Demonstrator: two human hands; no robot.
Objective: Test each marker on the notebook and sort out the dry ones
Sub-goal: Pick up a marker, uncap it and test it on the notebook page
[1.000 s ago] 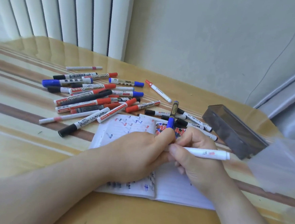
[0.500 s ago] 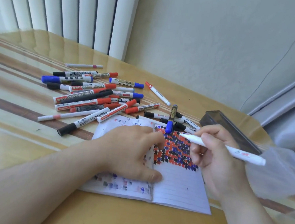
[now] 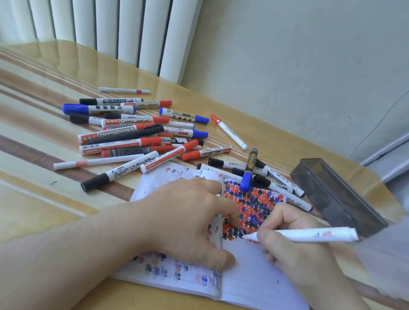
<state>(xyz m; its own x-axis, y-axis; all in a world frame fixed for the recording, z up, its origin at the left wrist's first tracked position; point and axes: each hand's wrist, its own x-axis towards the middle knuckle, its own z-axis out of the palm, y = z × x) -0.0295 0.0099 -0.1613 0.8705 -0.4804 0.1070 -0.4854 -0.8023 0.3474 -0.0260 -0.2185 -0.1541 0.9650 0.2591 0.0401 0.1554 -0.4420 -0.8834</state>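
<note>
White marker [image 3: 309, 234] is pinched in right hand [image 3: 296, 250], tip at notebook [image 3: 262, 281] page. Notebook is pressed flat under open-fingered left hand [image 3: 191, 220].

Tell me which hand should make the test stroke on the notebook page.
Right. The right hand already grips the uncapped white marker, tip at the page, while the left hand lies flat holding the notebook steady.

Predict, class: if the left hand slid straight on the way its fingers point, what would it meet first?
Probably the right hand, or the white marker it grips; the left hand points across the notebook.
</note>
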